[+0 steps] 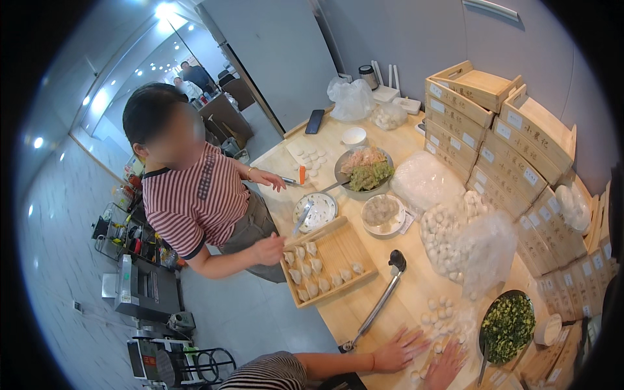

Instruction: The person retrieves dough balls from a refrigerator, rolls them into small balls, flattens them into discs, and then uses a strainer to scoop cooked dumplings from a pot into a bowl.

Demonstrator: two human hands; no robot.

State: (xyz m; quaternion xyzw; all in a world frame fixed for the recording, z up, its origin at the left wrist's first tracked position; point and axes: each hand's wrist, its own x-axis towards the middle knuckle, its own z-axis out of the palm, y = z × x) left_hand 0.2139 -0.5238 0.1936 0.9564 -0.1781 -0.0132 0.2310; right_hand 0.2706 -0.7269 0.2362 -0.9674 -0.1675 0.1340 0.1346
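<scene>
My left hand [399,350] lies palm down with spread fingers on the wooden table [336,321], its fingertips beside small dough pieces [437,317]. Close by, my right hand [445,365] is flat over some of the pieces, fingers extended; what lies under its palm is hidden. A dark bowl of chopped green and yellow filling [508,326] stands to its right, with a utensil at its rim. Left of the dough is a long metal-handled tool with a black end [382,300]. Above the pieces sit plastic bags of dough balls [441,243].
Across the corner a co-worker [195,195] in a striped shirt has one hand at a wooden tray of dumplings [336,263]. A bowl of meat and greens [363,170], a plate of pale filling [383,214] and a patterned plate [319,212] stand nearby. Stacked wooden trays [516,146] line the wall.
</scene>
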